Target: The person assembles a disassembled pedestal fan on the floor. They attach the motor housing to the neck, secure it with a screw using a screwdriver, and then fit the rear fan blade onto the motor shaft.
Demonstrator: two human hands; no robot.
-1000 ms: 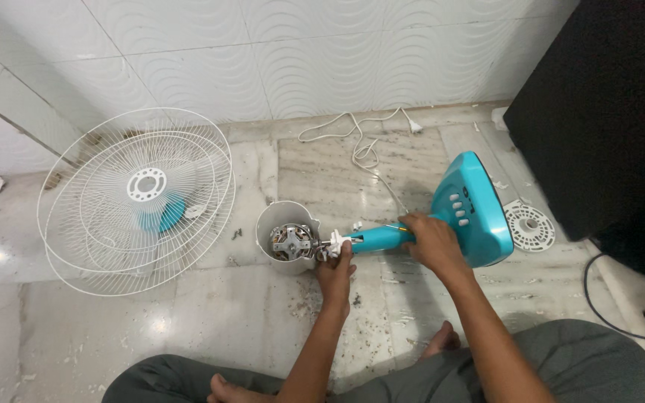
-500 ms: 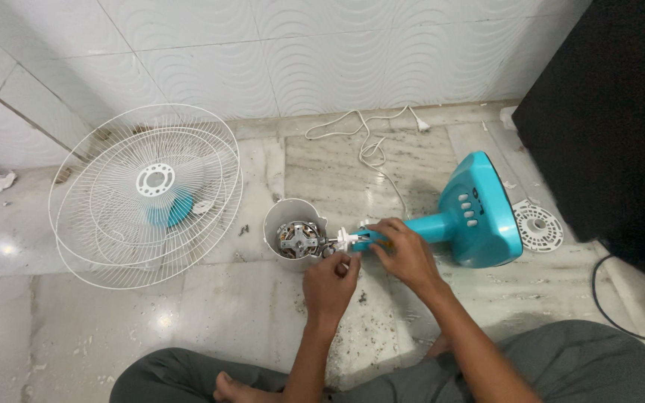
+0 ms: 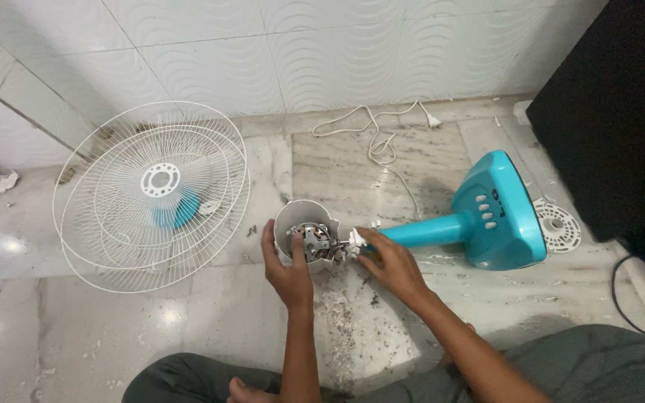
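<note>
A dismantled table fan lies on its side on the marble floor. Its open white motor housing [image 3: 304,218] shows the metal motor [image 3: 313,242] inside. My left hand [image 3: 287,269] cups the housing from the near left side. My right hand [image 3: 391,263] grips the white neck joint [image 3: 355,240] where the teal stem [image 3: 427,230] meets the motor. The teal base [image 3: 498,213] with several buttons lies to the right.
White wire fan guards [image 3: 151,195] with a teal blade beneath lie at left. A white power cord [image 3: 382,138] and plug trail toward the tiled wall. A round white floor drain cover [image 3: 558,224] and a large black object [image 3: 621,112] sit at right. Dirt specks litter the floor near my legs.
My right hand slid along the teal stem from near the base to the neck joint by the motor. My left hand shifted to cup the housing's left side.
</note>
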